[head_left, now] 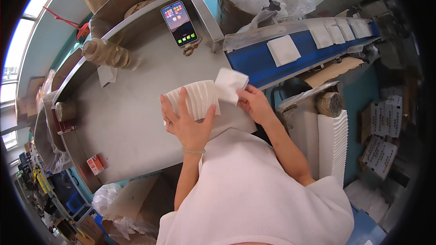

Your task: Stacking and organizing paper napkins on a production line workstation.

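Observation:
On the metal table, a row of folded white napkins (197, 91) stands on edge, packed side by side. My left hand (188, 129) spans its near side, fingers spread over the top and thumb at the right end, gripping it. Just right of that row, a square white napkin stack (230, 81) is pinched at its lower right corner by the thumb and fingers of my right hand (254, 104). The stack's left edge meets the row's right end. More white napkin stacks (284, 50) lie spaced along a blue conveyor belt (252, 66) at the right.
The metal table (131, 131) has a raised rim. A lit phone (179, 23) lies at its back, a clear roll of tape (106, 54) at the back left, and a small red-and-white box (95, 165) at the left corner. White corrugated stacks (332, 143) stand to my right.

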The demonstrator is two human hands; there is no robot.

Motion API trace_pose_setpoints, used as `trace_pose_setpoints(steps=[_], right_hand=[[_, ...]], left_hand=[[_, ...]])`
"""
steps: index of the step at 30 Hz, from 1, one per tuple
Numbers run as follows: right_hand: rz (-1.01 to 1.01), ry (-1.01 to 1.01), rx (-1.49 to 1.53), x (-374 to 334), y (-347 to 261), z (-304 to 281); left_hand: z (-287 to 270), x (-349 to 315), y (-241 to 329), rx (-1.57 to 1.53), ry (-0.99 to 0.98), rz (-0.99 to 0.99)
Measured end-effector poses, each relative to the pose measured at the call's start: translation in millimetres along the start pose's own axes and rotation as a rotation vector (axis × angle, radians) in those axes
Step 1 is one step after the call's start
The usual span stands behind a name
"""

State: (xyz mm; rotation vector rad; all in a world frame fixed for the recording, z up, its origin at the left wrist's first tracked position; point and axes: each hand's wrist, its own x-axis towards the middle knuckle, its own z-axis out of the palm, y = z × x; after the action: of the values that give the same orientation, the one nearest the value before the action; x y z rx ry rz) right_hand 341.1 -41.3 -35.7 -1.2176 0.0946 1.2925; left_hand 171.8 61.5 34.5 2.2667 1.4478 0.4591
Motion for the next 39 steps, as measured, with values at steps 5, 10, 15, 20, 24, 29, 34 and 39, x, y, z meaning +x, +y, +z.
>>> trace_pose_setpoints(steps=[5,10,15,20,24,29,34,39], right_hand=[[-0.165,0.155,-0.369,-18.9,-9.5,40.1],[-0.137,-0.142,-0.220,-20.9,-1.0,49.6],[0.006,-0.127,-0.263,-15.6,-2.6,23.9],[-0.074,0.089,-0.005,12.6,-10.7,10.4],[-0.151,0.146,0.018,19.0,-13.4,6.9],[0.023,0.156,0.019,-15.2,-15.0,33.0],[-0.380,-0.043,-0.476,-17.0,1.7,62.5],[-0.066,-0.051,-0.280,-21.0,-5.9,47.0]], left_hand=[[3.5,-1.0,1.3,-0.098,-0.076,0.059],[1.5,-3.4,9.4,-0.091,-0.050,0.067],[-0.1,-0.2,-1.5,-0.049,-0.008,0.053],[-3.9,4.1,-14.6,-0.039,0.046,0.035],[-5.6,5.6,-20.5,-0.049,0.085,0.033],[-4.3,4.6,-17.7,-0.083,0.027,0.091],[4.1,3.2,-1.2,-0.120,0.004,0.154],[1.9,1.6,-1.2,-0.069,-0.044,0.088]])
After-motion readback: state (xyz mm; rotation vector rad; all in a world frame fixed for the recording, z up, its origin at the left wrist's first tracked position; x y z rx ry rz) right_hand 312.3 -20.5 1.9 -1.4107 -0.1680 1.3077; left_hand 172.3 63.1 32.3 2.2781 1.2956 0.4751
